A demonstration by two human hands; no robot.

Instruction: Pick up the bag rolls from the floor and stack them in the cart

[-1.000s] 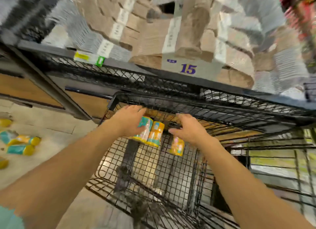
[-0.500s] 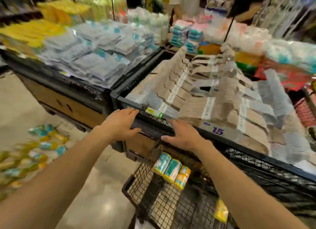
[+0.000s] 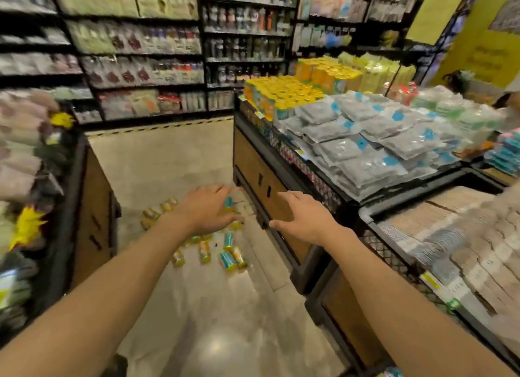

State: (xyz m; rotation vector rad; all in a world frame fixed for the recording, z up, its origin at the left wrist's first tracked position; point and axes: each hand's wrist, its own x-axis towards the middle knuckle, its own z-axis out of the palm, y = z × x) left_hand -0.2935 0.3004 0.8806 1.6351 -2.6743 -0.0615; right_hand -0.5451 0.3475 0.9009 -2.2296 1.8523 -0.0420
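Both hands, left point(image 3: 206, 209) & right point(image 3: 302, 215), spread loose, holding nothing, above bag rolls point(image 3: 229, 260) on floor point(image 3: 225, 320).

Glossy beige floor point(image 3: 174, 162) runs between dark display bins point(image 3: 261, 179); packed shelves point(image 3: 140, 53) line the back, yellow wall point(image 3: 478, 39) at right.

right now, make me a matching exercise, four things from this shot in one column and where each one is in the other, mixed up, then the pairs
Things:
1. bag rolls
2. grey packets
3. left hand
4. right hand

Places:
A. in front of the brown bin side
B. scattered on the floor
C. stacked on the display bin
D. reaching out above the rolls

Pairs: 1-B, 2-C, 3-D, 4-A
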